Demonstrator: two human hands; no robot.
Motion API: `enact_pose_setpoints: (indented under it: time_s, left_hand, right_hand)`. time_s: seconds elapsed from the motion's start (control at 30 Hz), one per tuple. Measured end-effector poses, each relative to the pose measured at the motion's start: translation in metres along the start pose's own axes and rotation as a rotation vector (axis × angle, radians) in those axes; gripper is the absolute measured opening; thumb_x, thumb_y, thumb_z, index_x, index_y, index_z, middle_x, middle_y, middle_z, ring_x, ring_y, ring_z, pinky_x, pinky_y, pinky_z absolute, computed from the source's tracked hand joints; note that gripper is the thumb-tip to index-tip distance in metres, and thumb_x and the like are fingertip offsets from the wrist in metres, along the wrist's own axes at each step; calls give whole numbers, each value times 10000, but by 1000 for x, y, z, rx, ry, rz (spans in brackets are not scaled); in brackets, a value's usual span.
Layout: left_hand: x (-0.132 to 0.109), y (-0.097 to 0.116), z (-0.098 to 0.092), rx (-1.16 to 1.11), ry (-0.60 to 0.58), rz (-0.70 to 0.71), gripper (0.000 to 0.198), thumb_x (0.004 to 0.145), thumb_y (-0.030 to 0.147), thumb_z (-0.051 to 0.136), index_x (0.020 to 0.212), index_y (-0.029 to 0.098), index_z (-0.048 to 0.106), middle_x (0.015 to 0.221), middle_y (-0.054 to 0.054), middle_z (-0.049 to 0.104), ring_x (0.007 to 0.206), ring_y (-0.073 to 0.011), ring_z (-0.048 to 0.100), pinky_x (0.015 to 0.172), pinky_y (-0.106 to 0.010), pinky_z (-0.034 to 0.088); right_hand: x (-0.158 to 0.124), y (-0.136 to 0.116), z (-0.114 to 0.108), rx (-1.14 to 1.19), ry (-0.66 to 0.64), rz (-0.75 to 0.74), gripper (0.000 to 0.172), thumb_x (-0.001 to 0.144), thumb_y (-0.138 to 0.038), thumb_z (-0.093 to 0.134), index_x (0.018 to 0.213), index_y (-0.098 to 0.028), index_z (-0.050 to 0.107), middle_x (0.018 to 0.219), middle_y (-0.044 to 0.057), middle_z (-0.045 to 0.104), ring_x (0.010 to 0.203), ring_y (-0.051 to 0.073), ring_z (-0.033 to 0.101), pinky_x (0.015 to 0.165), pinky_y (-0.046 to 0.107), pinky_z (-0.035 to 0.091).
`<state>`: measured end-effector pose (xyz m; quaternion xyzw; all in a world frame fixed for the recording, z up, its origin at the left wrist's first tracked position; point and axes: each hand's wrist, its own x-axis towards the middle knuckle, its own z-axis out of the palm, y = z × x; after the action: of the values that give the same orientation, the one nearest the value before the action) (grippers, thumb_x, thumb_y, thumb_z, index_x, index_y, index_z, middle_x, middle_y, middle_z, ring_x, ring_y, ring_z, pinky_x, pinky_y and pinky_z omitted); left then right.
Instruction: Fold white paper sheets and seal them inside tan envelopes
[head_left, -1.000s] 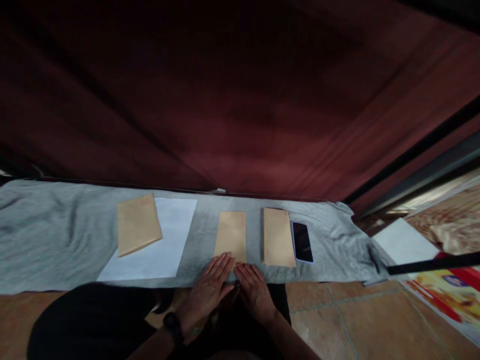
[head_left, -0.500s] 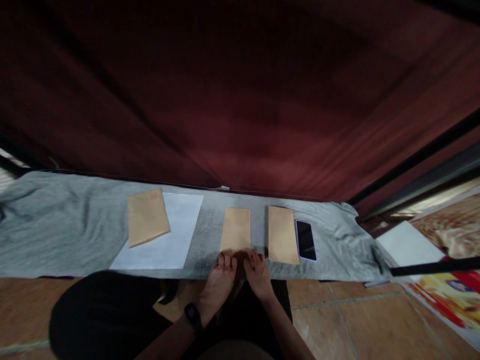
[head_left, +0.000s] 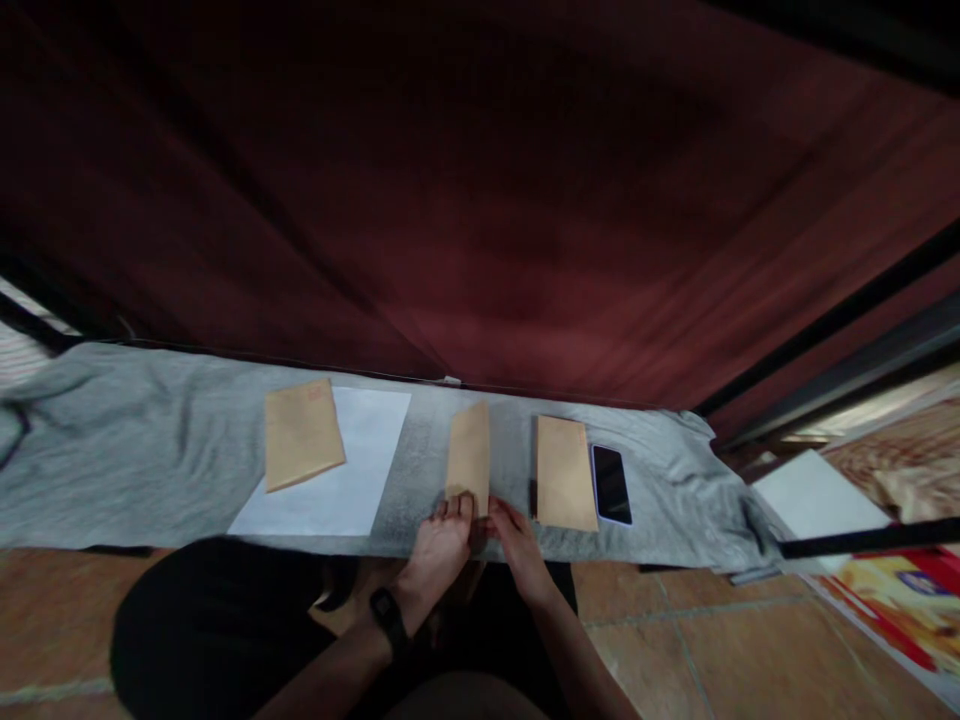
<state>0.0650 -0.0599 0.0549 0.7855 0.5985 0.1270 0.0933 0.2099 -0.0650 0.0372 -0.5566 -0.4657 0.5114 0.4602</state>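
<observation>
A brown envelope (head_left: 469, 453) stands tilted up off the grey cloth (head_left: 135, 440) in the middle. My left hand (head_left: 442, 535) pinches its near edge with curled fingers. Just to the right, my right hand (head_left: 510, 530) has its fingers curled at the same near edge, touching the envelope. A second brown envelope (head_left: 565, 472) lies flat to the right. A third brown envelope (head_left: 302, 433) rests on a white sheet of paper (head_left: 345, 470) to the left.
A dark phone (head_left: 611, 483) lies beside the right envelope. A dark red curtain (head_left: 480, 200) hangs behind the cloth. White paper (head_left: 814, 495), a black bar (head_left: 862, 540) and colourful packaging (head_left: 900, 600) sit at the right on the tiled floor (head_left: 675, 640).
Both hands went from lying flat at the middle envelope's near edge to curling on it, and the envelope has lifted and tilted up. The view shifted slightly.
</observation>
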Motion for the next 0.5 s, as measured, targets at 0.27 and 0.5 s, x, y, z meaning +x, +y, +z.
enact_pose_setpoints:
  time_s: [0.27, 0.5]
  left_hand:
    - [7, 0, -10, -1517, 120, -671, 357, 785, 506, 731, 785, 165, 623, 641, -59, 706, 652, -237, 736, 681, -355, 607]
    - [-13, 15, 22, -1850, 37, -806, 401, 701, 477, 823, 863, 142, 672, 841, -84, 765, 738, -201, 740, 781, -352, 607]
  right_hand:
    - [-2, -4, -9, 11, 100, 41, 582, 862, -683, 566, 1191, -220, 696, 1216, 112, 709, 1073, 285, 686, 857, 422, 596]
    - [-2, 6, -5, 158, 9, 155, 577, 784, -575, 656, 1217, -195, 649, 794, 27, 718, 614, 203, 664, 588, 342, 578]
